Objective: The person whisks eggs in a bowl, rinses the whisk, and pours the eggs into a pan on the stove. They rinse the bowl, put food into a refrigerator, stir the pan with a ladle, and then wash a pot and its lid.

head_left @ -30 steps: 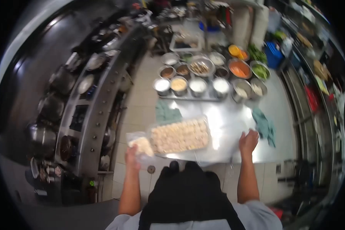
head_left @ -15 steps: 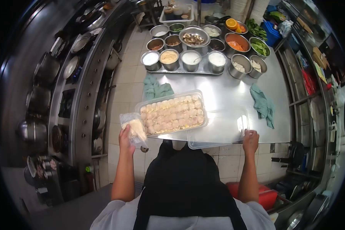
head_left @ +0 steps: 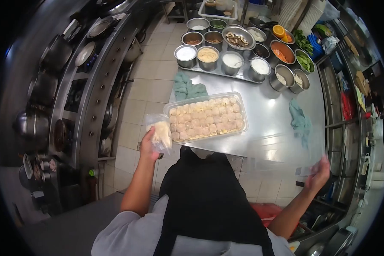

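Observation:
My left hand (head_left: 148, 145) is closed on a clear plastic bag (head_left: 161, 133) of pale, crumbly-looking food, beside the left end of a clear rectangular container. That container (head_left: 245, 125) lies on the steel table and holds rows of pale round pieces. On the right, my right hand (head_left: 318, 174) grips the corner of a transparent, motion-blurred lid (head_left: 281, 158), raised over the table's front right edge. A green cloth (head_left: 188, 88) lies behind the container, and another cloth (head_left: 301, 117) shows at the right, partly seen through the lid.
Metal pots with powders, mushrooms (head_left: 237, 39), carrots (head_left: 282, 54) and greens (head_left: 305, 62) stand along the back of the steel table (head_left: 264, 102), several on a tray (head_left: 219, 71). A stove (head_left: 75, 94) runs along the left; shelving (head_left: 347, 141) stands at the right.
My right hand has lifted the lid off the table and moved it right. The view has shifted, so the table's things appear displaced. My left hand still holds the bag.

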Demonstrator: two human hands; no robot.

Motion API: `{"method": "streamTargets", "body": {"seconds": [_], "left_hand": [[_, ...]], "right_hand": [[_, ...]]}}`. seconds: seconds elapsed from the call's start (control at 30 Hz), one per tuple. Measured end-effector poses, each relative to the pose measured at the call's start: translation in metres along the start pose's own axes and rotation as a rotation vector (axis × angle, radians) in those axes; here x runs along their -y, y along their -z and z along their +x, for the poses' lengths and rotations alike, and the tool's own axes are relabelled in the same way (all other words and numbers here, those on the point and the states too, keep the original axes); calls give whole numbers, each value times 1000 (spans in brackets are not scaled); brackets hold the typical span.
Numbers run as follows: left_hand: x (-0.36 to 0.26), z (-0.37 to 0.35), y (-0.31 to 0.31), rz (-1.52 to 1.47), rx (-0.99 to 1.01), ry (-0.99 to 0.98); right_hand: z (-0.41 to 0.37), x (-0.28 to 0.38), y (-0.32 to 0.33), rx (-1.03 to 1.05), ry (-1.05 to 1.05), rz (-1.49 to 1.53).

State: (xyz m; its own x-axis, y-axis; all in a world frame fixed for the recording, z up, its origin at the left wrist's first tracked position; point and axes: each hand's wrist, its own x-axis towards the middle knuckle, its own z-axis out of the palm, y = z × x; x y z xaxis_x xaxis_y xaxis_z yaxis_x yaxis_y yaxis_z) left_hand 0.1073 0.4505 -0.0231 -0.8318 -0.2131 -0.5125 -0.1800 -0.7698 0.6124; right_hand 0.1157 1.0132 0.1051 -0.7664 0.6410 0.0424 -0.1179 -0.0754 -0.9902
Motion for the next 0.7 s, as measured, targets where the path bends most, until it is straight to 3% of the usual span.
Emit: {"method": "streamTargets", "body": {"seconds": [0.03, 0.1, 0.13, 0.17, 0.2, 0.33, 0.43, 0.57, 0.7], "left_hand": [[1, 1, 3, -7, 0, -9], [3, 2, 9, 7, -42, -74], [0, 0, 10, 1, -45, -85], [-3, -3, 9, -19, -37, -111], [-6, -6, 11, -37, -32, -137], [-16, -15, 16, -127, 0, -168], [-22, -21, 19, -153, 90, -178], [-14, -13, 33, -287, 32, -169], [-1, -5, 28, -326, 37, -122]], "right_hand": [[2, 9, -24, 51, 94, -46], [-38, 39, -110, 154, 218, -411], [-53, 25, -154, 206, 698, -482], [-74, 25, -193, 254, 965, -700], [-101, 25, -230, 317, 1015, -751], [-173, -36, -328, 661, 1099, -761], [-224, -86, -352, 998, 1051, -893], [-247, -117, -354, 1197, 951, -852], [-246, -131, -349, 1230, 920, -820]]}}
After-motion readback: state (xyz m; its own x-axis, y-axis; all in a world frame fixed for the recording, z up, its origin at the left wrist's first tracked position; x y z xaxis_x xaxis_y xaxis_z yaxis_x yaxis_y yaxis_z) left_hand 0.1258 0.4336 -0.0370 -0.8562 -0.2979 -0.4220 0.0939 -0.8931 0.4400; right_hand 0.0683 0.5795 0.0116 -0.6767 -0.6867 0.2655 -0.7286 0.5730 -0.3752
